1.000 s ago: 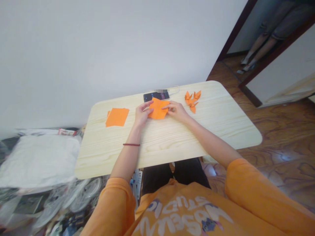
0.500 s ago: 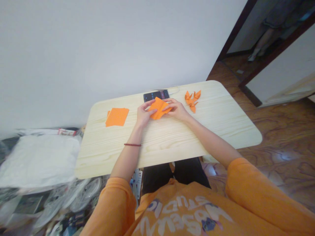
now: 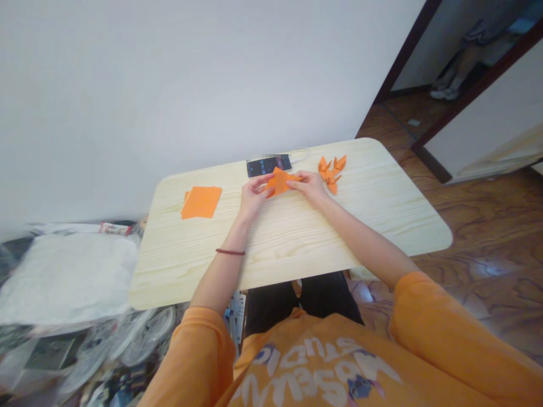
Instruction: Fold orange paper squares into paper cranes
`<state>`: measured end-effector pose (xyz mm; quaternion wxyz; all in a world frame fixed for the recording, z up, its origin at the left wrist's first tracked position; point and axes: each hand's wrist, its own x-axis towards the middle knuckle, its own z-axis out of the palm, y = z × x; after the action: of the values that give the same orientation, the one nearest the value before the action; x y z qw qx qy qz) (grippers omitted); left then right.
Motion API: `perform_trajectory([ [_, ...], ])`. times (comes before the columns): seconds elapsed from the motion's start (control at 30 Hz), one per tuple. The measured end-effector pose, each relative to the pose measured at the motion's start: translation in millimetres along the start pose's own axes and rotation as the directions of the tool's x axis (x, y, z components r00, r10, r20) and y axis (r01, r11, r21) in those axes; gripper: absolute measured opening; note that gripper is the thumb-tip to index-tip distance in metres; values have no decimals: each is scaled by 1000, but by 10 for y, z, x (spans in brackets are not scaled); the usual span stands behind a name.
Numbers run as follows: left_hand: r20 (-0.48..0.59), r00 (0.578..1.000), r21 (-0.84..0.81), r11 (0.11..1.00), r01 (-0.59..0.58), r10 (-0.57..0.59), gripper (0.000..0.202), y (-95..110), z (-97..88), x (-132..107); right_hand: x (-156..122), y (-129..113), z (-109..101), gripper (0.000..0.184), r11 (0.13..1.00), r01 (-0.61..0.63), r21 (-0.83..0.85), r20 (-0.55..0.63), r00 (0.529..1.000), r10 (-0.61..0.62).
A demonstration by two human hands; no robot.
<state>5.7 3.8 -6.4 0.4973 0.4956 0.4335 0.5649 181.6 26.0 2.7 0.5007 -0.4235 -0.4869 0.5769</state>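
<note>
The left hand (image 3: 254,195) and the right hand (image 3: 309,188) face each other near the middle of the tabletop (image 3: 288,265), with the folded paper (image 3: 280,182) between them. Each hand pinches one end of it between thumb and fingers, the other fingers curled loosely rather than spread. The paper is orange, creased into an uneven shape with a point toward the far side. It sits close above the tabletop, though I cannot tell whether it touches.

Just far of the hands lies a phone (image 3: 263,165), dark-screened with a lit display, and a white cable (image 3: 299,151) runs from it along the far edge. To the right, just past the right hand, sit orange paper cranes (image 3: 331,174), bunched together and touching. To the left, well apart from the left hand, lies a stack of orange squares (image 3: 201,202), flat and slightly offset.

A red bracelet (image 3: 230,251) circles the left wrist, and orange sleeves (image 3: 441,322) cover the upper arms. Dark trousers (image 3: 297,299) show below the near edge of the tabletop. On the left, a white bag (image 3: 68,280) rests beside the tabletop above clear plastic packaging (image 3: 144,336). A wood floor (image 3: 487,226) spreads to the right, and a dark frame (image 3: 475,85) at far right shows a person's legs (image 3: 460,73).
</note>
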Motion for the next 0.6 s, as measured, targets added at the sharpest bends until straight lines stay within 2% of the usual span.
perform_trajectory([
  [0.13,-80,997,-56,998,-7,2,29,78,67,-31,20,9,2,36,1000,8,24,-23,1000,-7],
  [0.3,-126,991,23,999,-36,39,31,160,135,-84,3,-17,14,35,999,36,-1,-17,999,-36],
  [0.6,-164,986,134,991,-13,35,30,181,117,-97,-8,-38,15,31,997,39,-64,-19,999,-40],
])
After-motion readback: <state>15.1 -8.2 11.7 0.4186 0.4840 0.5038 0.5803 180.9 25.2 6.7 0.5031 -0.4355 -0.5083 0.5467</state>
